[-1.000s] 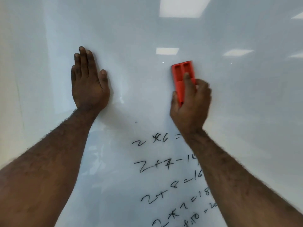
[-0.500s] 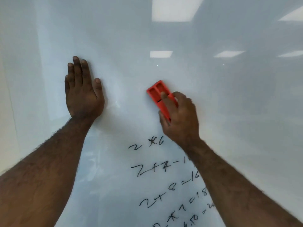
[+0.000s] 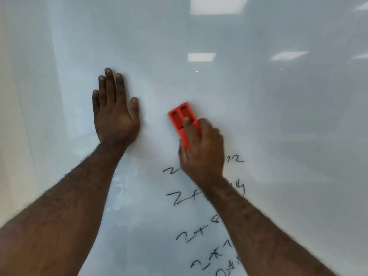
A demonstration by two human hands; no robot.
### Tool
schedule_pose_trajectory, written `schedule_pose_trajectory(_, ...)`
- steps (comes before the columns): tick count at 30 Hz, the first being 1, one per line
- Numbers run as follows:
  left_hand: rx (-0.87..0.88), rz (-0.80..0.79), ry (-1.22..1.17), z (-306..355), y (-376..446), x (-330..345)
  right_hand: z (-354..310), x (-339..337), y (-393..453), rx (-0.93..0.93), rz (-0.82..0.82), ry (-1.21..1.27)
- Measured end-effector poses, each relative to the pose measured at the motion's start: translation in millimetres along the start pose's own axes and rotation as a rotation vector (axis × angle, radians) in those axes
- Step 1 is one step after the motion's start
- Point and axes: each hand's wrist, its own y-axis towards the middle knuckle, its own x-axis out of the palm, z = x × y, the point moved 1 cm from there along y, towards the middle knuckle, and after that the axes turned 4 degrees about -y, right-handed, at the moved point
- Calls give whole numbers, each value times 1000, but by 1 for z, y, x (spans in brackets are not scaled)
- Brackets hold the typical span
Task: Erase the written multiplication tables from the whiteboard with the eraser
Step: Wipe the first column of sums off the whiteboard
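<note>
From the head camera, one whiteboard (image 3: 258,116) fills the frame, glossy and pale, with five bright ceiling-light reflections across its top, toward 12 and 2 o'clock.

Two bare hands are on it. The left hand (image 3: 116,114) lies flat against the board at about 10 o'clock from centre, its grip apart: four fingers straight and close together pointing to 12 o'clock, the thumb lying alongside at the 3 o'clock side. It holds nothing. Its forearm runs down to the 7 o'clock corner.

The right hand (image 3: 203,152) sits just right of centre, its grip clamped on one red eraser (image 3: 182,118). The eraser is pressed to the board, tilted with its free end toward 11 o'clock; two rectangular recesses show on that exposed end. One finger lies along its back, the rest wrap its 3 o'clock edge, and the thumb is on its 9 o'clock edge. The lower half of the eraser is hidden under the hand. The right forearm runs to the 5 o'clock corner.

The eraser is at 3 o'clock of the left hand, apart from it, and just above the top line of black handwriting (image 3: 199,232). About six lines of written sums descend from the right hand toward 6 o'clock, partly covered by the wrist and forearm; "12" shows at the hand's 3 o'clock side. The board around the left hand and eraser is blank.
</note>
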Motion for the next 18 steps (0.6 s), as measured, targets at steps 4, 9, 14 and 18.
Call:
schedule_pose_trajectory(4,9,8,-1,-3,-2,-1,-34,16,-54,-240,-149,27)
schedule_pose_trajectory(9,7,-14,-21,-1,-23,-3,2,1,-54,-395,-212,23)
schedule_pose_trajectory(14,3,-30,3,1,-56,-2,90,-34,19,91,49,-102)
schedule_pose_trajectory(18,-16,-13,-1,5,-63,-1,103,-39,37,274,97,-101)
